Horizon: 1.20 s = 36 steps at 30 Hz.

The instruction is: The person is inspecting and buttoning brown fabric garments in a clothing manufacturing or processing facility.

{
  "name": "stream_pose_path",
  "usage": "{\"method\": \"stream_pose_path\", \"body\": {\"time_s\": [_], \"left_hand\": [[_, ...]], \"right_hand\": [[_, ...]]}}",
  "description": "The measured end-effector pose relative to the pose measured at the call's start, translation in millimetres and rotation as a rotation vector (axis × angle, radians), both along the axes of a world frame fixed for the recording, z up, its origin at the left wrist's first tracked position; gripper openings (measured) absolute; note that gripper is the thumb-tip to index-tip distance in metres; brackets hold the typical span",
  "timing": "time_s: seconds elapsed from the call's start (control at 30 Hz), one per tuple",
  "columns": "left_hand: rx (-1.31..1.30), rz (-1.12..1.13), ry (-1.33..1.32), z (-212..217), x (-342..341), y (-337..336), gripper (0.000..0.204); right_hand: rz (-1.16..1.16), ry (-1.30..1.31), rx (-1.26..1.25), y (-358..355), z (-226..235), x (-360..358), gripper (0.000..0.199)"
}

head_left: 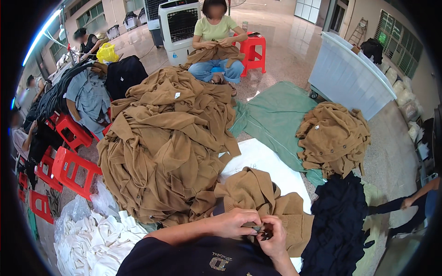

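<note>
On a floor (pixel 287 50) heaped with brown sweaters (pixel 163 133), I should let the sweater (pixel 248 186) bunched before me lie slack, so nothing tugs my left hand (pixel 239 221) and right hand (pixel 275 237), both nearly closed, pinching a small dark piece (pixel 264 236) I can't identify.

Plain brown colours a garment (pixel 248 186) at lower centre, a large pile (pixel 161 142) at centre and a smaller heap (pixel 334 138) at right. Navy cloth (pixel 336 221) darkens the lower right, white cloth (pixel 96 244) the lower left; red stools (pixel 76 172) dot the left, a green sheet (pixel 276 110) the upper centre-right.
</note>
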<state>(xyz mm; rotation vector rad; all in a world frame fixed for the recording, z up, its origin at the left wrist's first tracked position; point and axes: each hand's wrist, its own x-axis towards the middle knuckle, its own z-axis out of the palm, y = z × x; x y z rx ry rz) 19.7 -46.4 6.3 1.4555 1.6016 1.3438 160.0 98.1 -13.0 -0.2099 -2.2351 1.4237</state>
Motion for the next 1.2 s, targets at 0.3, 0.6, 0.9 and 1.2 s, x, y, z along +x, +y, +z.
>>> {"method": "stream_pose_path", "body": {"time_s": [0.3,0.6,0.9,1.2], "left_hand": [[0.133,0.045,0.141,-10,6,5,0.019],[0.278,0.184,0.430,-27,13,13,0.017],[-0.065,0.074,0.436,-20,1,15,0.023],[0.071,0.291,0.790,-31,10,20,0.012]], "right_hand": [[-0.039,0.034,0.009,1,-8,-2,0.024],[-0.076,0.013,-0.063,10,-15,-5,0.020],[-0.078,-0.013,-0.053,11,-24,0,0.021],[-0.117,-0.100,0.158,12,-17,-5,0.019]]}}
